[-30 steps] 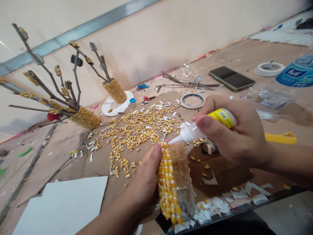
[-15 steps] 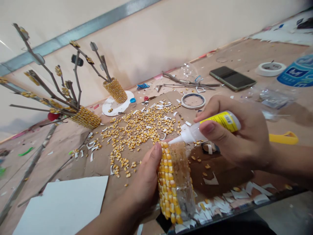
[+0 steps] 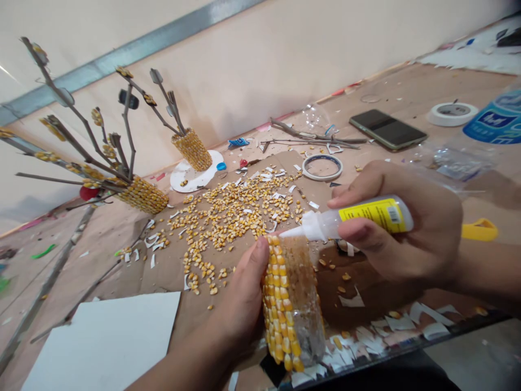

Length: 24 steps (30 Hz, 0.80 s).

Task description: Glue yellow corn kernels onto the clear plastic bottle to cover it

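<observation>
My left hand is wrapped round a clear plastic cup lying on its side, with rows of yellow corn kernels stuck along one strip. My right hand grips a small glue bottle with a yellow label; its white nozzle touches the cup's upper end beside the kernel rows. A heap of loose corn kernels lies on brown cardboard just beyond the cup.
Two kernel-covered cups holding bare twigs stand at the back left. A tape ring, a phone, a white tape roll, a water bottle, yellow-handled scissors and a white sheet lie around. Paper scraps litter the table.
My right hand has slid to the right along the glue bottle and tilted it flatter, while the nozzle stays at the cup's upper end. My left hand and the cup have held still.
</observation>
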Tool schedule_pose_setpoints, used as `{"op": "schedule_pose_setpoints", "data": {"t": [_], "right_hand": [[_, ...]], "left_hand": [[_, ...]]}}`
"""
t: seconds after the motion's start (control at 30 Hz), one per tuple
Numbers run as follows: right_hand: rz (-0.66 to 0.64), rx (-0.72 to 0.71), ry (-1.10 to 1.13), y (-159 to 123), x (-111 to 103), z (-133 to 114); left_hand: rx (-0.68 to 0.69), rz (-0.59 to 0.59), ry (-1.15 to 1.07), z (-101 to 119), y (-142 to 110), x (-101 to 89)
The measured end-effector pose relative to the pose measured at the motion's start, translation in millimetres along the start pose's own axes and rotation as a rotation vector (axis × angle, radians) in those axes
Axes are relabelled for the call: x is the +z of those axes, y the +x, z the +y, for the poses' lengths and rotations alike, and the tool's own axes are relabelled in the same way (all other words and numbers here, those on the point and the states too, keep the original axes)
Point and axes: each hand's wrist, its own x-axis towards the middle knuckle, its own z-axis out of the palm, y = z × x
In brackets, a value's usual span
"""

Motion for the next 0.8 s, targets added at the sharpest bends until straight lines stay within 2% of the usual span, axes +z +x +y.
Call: {"op": "schedule_pose_setpoints", "data": {"t": [0.57, 0.8], "right_hand": [[-0.018, -0.071, -0.078, 1.1, -4.4, -1.2], [-0.004, -0.046, -0.017, 0.4, -4.2, -1.3]], "left_hand": [[0.001, 0.021, 0.026, 0.0, -0.2, -1.9], [-0.008, 0.012, 0.004, -0.1, 0.6, -2.7]]}}
